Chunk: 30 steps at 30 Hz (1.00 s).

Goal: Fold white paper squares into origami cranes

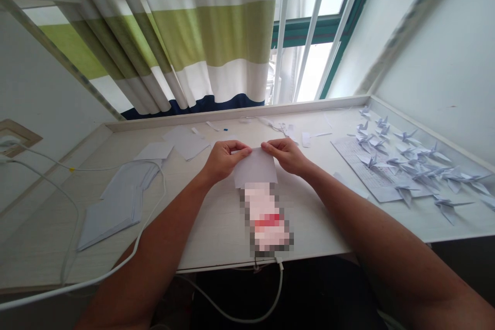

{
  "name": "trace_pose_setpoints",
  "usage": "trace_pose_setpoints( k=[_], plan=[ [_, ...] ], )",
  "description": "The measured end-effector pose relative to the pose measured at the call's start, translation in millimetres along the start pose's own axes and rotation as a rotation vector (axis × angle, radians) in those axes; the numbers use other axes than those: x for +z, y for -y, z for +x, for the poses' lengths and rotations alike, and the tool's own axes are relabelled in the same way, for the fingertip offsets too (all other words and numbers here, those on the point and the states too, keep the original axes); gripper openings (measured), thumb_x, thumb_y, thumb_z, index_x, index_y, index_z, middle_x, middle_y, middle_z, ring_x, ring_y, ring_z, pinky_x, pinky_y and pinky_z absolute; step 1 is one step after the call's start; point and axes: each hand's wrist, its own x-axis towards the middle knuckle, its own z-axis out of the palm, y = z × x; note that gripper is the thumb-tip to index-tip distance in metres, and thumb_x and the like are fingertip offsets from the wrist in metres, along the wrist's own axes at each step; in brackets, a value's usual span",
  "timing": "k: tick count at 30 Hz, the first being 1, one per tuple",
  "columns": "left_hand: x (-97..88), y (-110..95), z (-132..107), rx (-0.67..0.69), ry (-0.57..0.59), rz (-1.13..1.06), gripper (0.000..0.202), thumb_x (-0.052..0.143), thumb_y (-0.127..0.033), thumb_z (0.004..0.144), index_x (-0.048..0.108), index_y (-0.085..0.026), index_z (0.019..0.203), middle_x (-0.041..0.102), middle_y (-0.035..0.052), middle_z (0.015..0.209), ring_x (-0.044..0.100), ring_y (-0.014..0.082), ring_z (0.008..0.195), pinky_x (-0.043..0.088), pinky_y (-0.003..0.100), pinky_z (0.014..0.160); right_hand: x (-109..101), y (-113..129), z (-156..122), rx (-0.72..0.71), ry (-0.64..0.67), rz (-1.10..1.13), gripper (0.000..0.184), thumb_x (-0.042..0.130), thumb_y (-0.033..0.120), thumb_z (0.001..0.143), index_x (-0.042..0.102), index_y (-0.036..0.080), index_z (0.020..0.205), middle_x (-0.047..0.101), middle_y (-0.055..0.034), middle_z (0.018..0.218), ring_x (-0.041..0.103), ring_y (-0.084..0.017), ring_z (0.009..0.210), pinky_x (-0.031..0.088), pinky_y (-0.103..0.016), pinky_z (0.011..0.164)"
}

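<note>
My left hand [224,161] and my right hand [284,156] pinch the upper corners of a white paper sheet [255,167] held flat on the desk [216,247]. The sheet's lower edge overlaps a pixelated, blurred pink-and-white object [266,219], which I cannot identify. To the left of my left hand lie a stack of white paper sheets [116,201] and several loose sheets [185,142]. Neither hand touches them.
Several folded white paper cranes [406,157] stand at the right, many on a printed sheet [367,167]. Paper scraps [286,131] lie along the back. A white cable [152,219] crosses the desk's left side. A wall edges the desk's right side; a striped curtain [201,36] hangs behind.
</note>
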Motion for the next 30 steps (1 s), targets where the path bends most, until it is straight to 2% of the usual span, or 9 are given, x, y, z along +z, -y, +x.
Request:
trace_pose_setpoints(
  k=[4, 8, 13, 17, 21, 30],
  plan=[
    [-0.6, 2.6, 1.2, 0.04, -0.057, 0.02, 0.032, 0.085, -0.049, 0.075, 0.081, -0.017, 0.08, 0.078, 0.0059, 0.079, 0.068, 0.0192, 0.072, 0.051, 0.029, 0.065, 0.0, -1.7, 0.8, 0.004, 0.015, 0.034, 0.056, 0.063, 0.064, 0.092, 0.055, 0.018, 0.061, 0.048, 0.0032, 0.06, 0.041, -0.011, 0.058, 0.032, -0.026, 0.054],
    [-0.9, 3.0, 2.1, 0.083, -0.154, 0.021, 0.038, 0.086, -0.053, 0.073, 0.082, -0.017, 0.082, 0.079, 0.0075, 0.08, 0.068, 0.0209, 0.072, 0.052, 0.031, 0.065, -0.2, -5.4, 0.7, 0.019, 0.001, 0.119, 0.049, 0.068, 0.062, 0.089, 0.066, 0.017, 0.07, 0.059, 0.0005, 0.066, 0.05, -0.012, 0.061, 0.039, -0.026, 0.056],
    [-1.2, 1.9, 1.7, 0.051, -0.106, 0.006, 0.038, 0.086, -0.053, 0.072, 0.082, -0.017, 0.081, 0.08, 0.0075, 0.08, 0.068, 0.0205, 0.072, 0.053, 0.031, 0.066, 0.1, -7.6, 1.3, 0.001, -0.045, 0.231, 0.032, 0.078, 0.05, 0.085, 0.076, 0.018, 0.088, 0.072, -0.0034, 0.082, 0.064, -0.016, 0.073, 0.051, -0.029, 0.065],
    [-0.6, 1.6, 0.4, 0.076, -0.09, 0.052, 0.034, 0.082, -0.05, 0.078, 0.08, -0.017, 0.082, 0.079, 0.006, 0.082, 0.068, 0.0195, 0.074, 0.05, 0.029, 0.066, 2.2, -8.1, 2.1, -0.011, -0.046, 0.269, 0.031, 0.083, 0.042, 0.082, 0.077, 0.019, 0.102, 0.076, -0.0048, 0.091, 0.07, -0.018, 0.082, 0.056, -0.03, 0.071],
    [0.8, 3.6, 0.5, 0.085, -0.085, 0.07, 0.033, 0.079, -0.05, 0.08, 0.079, -0.017, 0.082, 0.078, 0.0051, 0.081, 0.067, 0.0196, 0.075, 0.05, 0.028, 0.068, 3.5, -8.2, 2.2, -0.044, -0.058, 0.262, 0.031, 0.082, 0.041, 0.082, 0.077, 0.02, 0.104, 0.076, -0.0047, 0.092, 0.071, -0.019, 0.083, 0.058, -0.03, 0.069],
    [3.8, 7.1, -0.2, 0.067, -0.085, 0.113, 0.032, 0.082, -0.049, 0.078, 0.081, -0.019, 0.086, 0.08, 0.0069, 0.088, 0.072, 0.0232, 0.083, 0.053, 0.031, 0.073, 6.3, -8.0, 2.9, -0.069, -0.08, 0.199, 0.026, 0.081, 0.041, 0.082, 0.077, 0.019, 0.093, 0.075, -0.0042, 0.085, 0.069, -0.018, 0.076, 0.055, -0.03, 0.063]
  ],
)
